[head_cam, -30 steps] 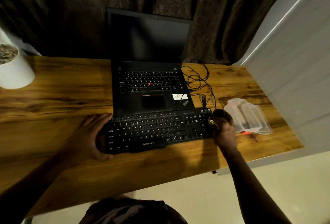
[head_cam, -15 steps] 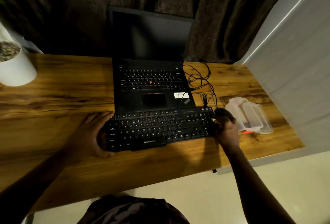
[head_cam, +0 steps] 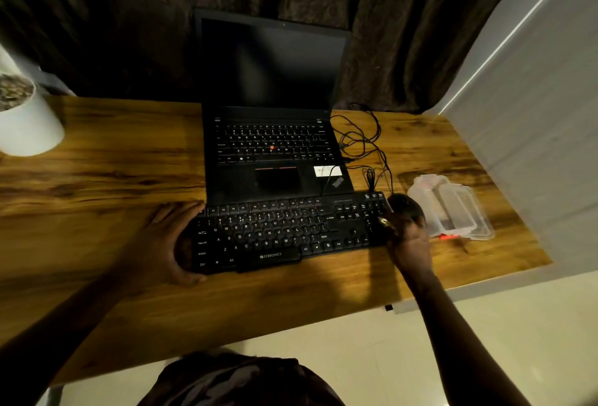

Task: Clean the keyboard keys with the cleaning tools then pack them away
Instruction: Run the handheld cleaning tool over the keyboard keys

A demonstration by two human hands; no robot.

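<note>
1. A black keyboard lies on the wooden table, near the table's front edge and about midway along it. Its back edge is just in front of an open laptop with a dark screen.
2. The left hand grips the left end of the keyboard. The fingers reach round the far left corner and the thumb curls at the near left corner.
3. The right hand is at the right end of the keyboard, over the number keys, with its fingers curled in.
4. A small tool with a pale, glinting tip sticks out of that hand towards the keys. The hand pinches it, but blur hides what kind of tool it is and whether the tip touches a key.
5. A dark mouse sits just behind the right hand, beside the keyboard's far right corner.
6. A clear plastic case lies near the table's right edge, just right of the mouse. A small red piece shows at its near side.
7. Thin black cables loop on the table right of the laptop, towards the back edge.
8. A white plant pot stands at the left edge.
9. A dark curtain hangs behind the table, and a white panel rises along its right side.
</note>
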